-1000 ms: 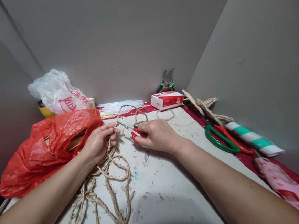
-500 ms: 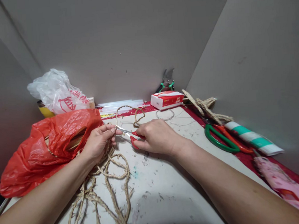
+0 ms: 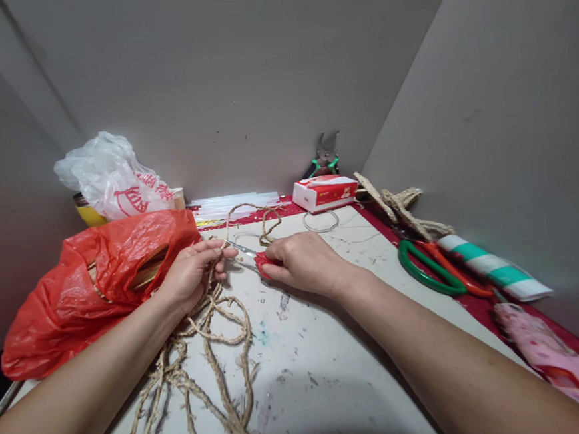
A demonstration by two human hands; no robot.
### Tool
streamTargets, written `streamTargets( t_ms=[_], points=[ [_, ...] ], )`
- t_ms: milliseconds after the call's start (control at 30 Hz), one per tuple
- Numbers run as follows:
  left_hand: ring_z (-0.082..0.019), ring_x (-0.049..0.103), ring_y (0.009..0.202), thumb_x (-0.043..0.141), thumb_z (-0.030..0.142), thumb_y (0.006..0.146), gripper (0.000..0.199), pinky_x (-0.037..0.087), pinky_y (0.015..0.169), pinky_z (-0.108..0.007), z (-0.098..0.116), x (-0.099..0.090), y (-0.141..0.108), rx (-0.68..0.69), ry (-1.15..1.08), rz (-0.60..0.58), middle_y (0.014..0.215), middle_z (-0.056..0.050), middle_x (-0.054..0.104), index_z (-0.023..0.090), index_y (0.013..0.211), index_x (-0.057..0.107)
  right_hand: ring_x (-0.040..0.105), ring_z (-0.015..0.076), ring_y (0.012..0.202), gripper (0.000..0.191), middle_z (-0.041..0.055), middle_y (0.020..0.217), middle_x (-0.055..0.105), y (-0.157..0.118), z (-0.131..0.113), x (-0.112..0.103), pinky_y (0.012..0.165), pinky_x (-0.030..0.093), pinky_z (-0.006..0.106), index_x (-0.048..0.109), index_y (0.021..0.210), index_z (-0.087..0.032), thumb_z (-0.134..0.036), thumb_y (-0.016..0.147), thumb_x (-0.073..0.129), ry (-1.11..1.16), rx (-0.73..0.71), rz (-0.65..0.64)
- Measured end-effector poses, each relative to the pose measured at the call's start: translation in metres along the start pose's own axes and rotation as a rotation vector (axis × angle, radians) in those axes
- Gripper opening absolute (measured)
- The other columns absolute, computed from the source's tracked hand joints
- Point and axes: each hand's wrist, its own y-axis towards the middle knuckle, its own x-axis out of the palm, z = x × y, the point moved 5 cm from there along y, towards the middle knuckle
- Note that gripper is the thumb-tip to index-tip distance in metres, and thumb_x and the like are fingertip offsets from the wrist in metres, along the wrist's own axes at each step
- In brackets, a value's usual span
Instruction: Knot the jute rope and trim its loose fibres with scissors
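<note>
My left hand (image 3: 193,268) is closed on a braided straw rope (image 3: 244,354), pinching it near the fingertips. Below that hand the rope hangs onto the table and lies in loose loops toward me, while a thinner stretch arches up beyond the fingers. In my right hand (image 3: 306,262) is a pair of small scissors (image 3: 262,262) with red handles. Their blades look closed, and the tips point left, right by my left fingertips and the rope. Whether the blades touch the rope I cannot tell.
On the left lies a red plastic bag (image 3: 122,257) of straw-coloured strips, with a white plastic bag (image 3: 115,170) behind. Clear sticks (image 3: 236,204), a tissue box (image 3: 325,193) and pruning shears (image 3: 325,154) line the back. Green-handled scissors (image 3: 429,276) and a striped roll (image 3: 499,271) are at right.
The scissors' red handles have come together and the blades have closed at my left fingertips. Both hands stay in nearly the same place.
</note>
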Motion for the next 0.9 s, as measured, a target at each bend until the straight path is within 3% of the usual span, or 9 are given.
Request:
streamTargets(
  t_ms=[433,900],
  points=[
    [-0.006,0.047,0.046,0.062,0.005,0.073,0.013,0.044,0.046,-0.02,-0.0024,0.0031,-0.0005,-0.042,-0.052,-0.028,0.076,-0.011,0.07,0.01,0.085,0.059,0.043,0.0114,0.051,0.027,0.0028,0.059,0.062,-0.0014,-0.0032,-0.0063,0.052,0.017,0.027,0.065,0.063,-0.018,-0.039,0.076,0.054,-0.035,0.055,0.028],
    [-0.006,0.047,0.047,0.066,0.008,0.072,0.011,0.044,0.046,-0.018,-0.0045,0.0002,0.0008,-0.014,-0.08,-0.033,0.075,-0.01,0.07,0.009,0.082,0.062,0.045,0.0112,0.053,0.029,0.0038,0.065,0.066,0.0009,-0.0051,0.0001,0.054,0.019,0.028,0.067,0.067,-0.019,-0.034,0.084,0.05,-0.014,-0.016,-0.023]
  ],
)
